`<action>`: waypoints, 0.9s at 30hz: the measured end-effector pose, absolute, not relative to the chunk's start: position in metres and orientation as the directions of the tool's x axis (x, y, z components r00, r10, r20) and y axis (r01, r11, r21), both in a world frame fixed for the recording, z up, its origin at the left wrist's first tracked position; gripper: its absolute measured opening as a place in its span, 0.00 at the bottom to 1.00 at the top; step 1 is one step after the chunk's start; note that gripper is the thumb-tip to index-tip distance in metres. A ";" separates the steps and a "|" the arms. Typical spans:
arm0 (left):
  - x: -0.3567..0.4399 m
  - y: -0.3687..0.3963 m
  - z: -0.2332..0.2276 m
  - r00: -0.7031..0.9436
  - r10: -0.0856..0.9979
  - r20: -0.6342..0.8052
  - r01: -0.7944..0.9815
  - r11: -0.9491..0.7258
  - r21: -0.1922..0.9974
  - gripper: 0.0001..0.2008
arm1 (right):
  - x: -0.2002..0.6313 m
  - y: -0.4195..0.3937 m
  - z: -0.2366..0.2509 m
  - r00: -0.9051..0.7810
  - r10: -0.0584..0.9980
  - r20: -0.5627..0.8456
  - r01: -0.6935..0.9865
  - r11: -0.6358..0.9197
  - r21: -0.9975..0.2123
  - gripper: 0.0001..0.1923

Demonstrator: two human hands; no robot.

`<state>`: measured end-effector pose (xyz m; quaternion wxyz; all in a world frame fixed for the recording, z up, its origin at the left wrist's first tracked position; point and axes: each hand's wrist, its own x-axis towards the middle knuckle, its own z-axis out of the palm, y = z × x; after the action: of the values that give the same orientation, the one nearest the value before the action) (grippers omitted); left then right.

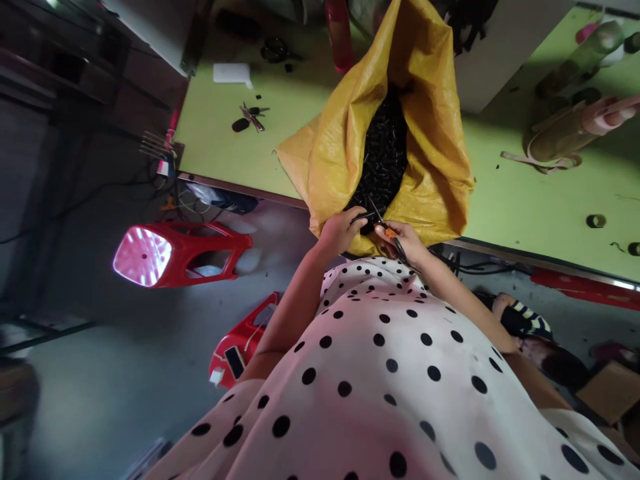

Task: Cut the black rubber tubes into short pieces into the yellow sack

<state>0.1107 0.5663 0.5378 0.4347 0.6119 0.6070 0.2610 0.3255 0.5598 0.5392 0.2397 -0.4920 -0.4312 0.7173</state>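
Note:
A yellow woven sack [333, 157] lies open towards me at the table's front edge, with many small black tube-like pieces [384, 150] inside. At its mouth, my left hand [339, 231] pinches a short black ribbed piece [369, 216] between thumb and fingers. Close on its right, my right hand [407, 241] grips scissors [391, 235] with orange and black handles. Their thin metal blades point up and left, beside the ribbed piece; whether they touch it I cannot tell.
The green table [295, 100] bears keys [253, 117], black scissors [275, 50], a white block [233, 73], a tape roll [596, 221] and a bottle [565, 137]. Red stools [210, 250] stand at left, one with a phone [234, 362]. Another person [530, 327] is low at right.

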 end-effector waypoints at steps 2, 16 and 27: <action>0.112 0.568 0.537 0.107 0.974 -0.202 0.507 0.122 0.853 0.10 | 0.327 0.561 0.538 -0.402 0.778 -0.483 0.095 -0.490 -0.867 0.34; 0.138 0.556 0.556 0.208 0.938 -0.278 0.340 0.198 0.920 0.11 | 0.330 0.588 0.545 -0.081 0.953 -0.293 -0.025 -0.296 -0.955 0.41; 0.132 0.559 0.538 -0.019 0.973 -0.231 0.236 0.229 0.944 0.09 | 0.361 0.529 0.540 -0.358 0.840 -0.408 0.164 -0.374 -0.913 0.44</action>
<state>0.1320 0.5593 0.5380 0.4941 0.4966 0.6085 0.3729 0.3613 0.5286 0.5400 0.2570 -0.5047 -0.4970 0.6574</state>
